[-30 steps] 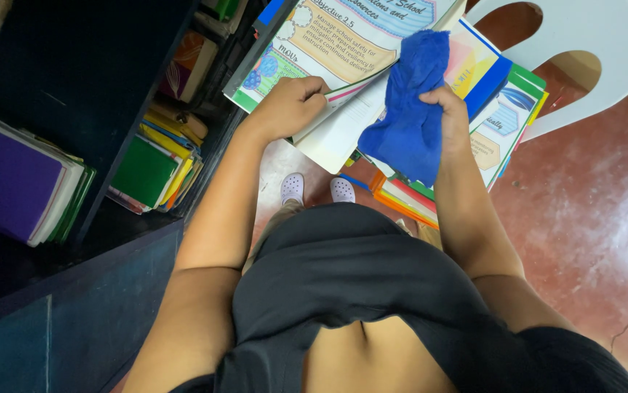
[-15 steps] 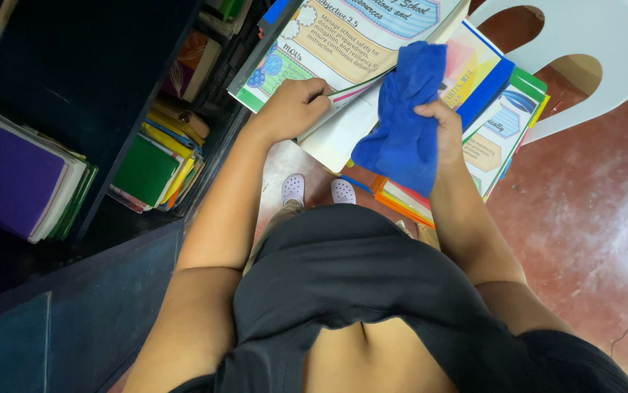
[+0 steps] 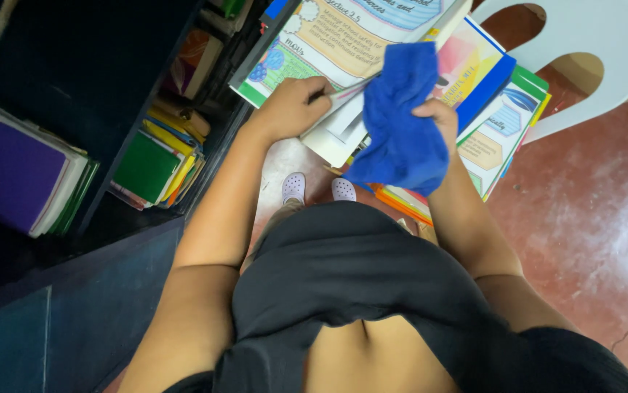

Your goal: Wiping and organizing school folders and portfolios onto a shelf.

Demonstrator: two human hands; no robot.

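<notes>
My left hand (image 3: 293, 107) grips the lower edge of a large colourful printed booklet (image 3: 343, 36) that tops a pile of books and folders (image 3: 490, 135) on a white plastic chair (image 3: 597, 51). My right hand (image 3: 439, 120) is closed on a blue cloth (image 3: 401, 124), which hangs bunched over the middle of the pile and hides most of that hand. Loose white sheets (image 3: 339, 135) stick out under the booklet between my two hands.
A dark blue shelf unit (image 3: 74, 109) stands at left, holding a purple-covered stack (image 3: 16, 171) and green and yellow folders (image 3: 155, 164). The floor (image 3: 583, 218) is reddish concrete. My feet in pale clogs (image 3: 317, 189) stand just under the pile.
The cloth in my right hand has slid slightly up and left across the pile. My left hand keeps its grip on the booklet edge, barely shifted.
</notes>
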